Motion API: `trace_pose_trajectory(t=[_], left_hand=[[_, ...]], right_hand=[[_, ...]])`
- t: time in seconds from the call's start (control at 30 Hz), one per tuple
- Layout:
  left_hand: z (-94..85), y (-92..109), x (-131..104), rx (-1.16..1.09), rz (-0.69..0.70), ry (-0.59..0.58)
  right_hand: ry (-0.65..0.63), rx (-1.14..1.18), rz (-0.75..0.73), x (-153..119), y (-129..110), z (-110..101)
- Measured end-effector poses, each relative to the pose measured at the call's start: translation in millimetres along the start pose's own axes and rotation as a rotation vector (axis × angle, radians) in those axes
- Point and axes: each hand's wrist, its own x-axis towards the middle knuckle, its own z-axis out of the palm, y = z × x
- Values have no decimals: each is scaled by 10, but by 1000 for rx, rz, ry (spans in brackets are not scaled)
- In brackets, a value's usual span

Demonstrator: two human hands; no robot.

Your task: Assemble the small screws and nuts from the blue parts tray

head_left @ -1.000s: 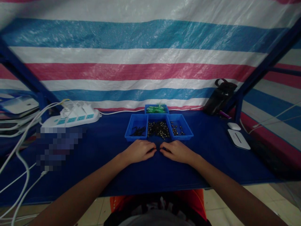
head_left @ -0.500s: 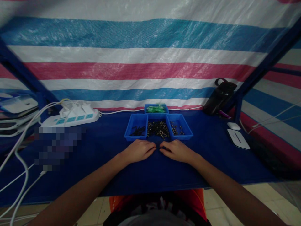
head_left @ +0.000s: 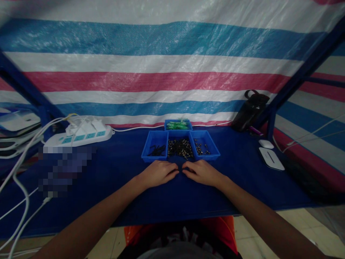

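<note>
My left hand [head_left: 161, 173] rests on the blue tabletop just in front of the blue trays, its fingers loosely bent and the thumb a little apart from them. Mirroring it, my right hand [head_left: 201, 172] lies close by, a narrow gap between the two sets of fingertips. Nothing shows in either hand. Nearest them is a middle tray of small dark and brass-coloured metal parts [head_left: 180, 147]. The left tray [head_left: 147, 157] holds thin black pieces [head_left: 157, 150]; the right tray [head_left: 214, 153] has a few small metal parts [head_left: 202, 148]. Behind sit green plastic pieces [head_left: 178, 125] in another tray.
A white power strip [head_left: 81, 136] with plugs and cables lies at the left, near a pixelated patch. To the right are a black bottle [head_left: 249, 111], a white flat device [head_left: 271, 158] and a small white case [head_left: 266, 144]. Striped sheeting [head_left: 161, 82] hangs behind.
The view has shifted very slightly, so the things on the table sit a little further left. Both hands keep the same pose.
</note>
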Motion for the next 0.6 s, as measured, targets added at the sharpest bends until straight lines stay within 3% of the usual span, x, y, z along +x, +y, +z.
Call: trace_pose_trajectory(t=[0.6], left_hand=[[6,-1,7,23,0,6]], right_hand=[[39,36,-11,-4,24,29]])
